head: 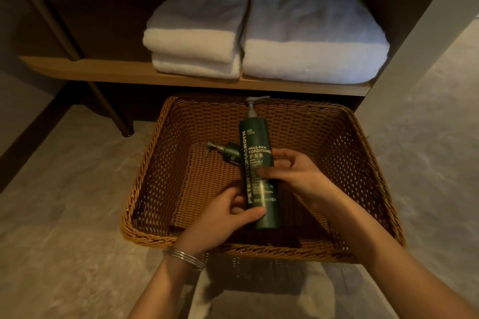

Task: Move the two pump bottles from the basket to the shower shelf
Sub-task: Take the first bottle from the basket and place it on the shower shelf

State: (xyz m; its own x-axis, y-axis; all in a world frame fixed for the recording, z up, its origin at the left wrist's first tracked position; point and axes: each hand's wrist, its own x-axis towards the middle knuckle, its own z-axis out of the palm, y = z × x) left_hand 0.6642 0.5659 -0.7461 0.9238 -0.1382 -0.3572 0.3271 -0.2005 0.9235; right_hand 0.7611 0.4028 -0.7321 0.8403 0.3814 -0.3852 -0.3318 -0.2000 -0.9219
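A dark green conditioner pump bottle with a grey pump is lifted above the brown wicker basket, its pump pointing away from me. My left hand grips its lower end, thumb across the front. My right hand holds its middle from the right side. A second green pump bottle lies on the basket floor behind the first, mostly hidden, its pump pointing left. No shower shelf is in view.
The basket stands on a grey stone floor. Behind it, a wooden shelf carries folded white towels. A dark metal leg stands at the left. A pale wall rises on the right.
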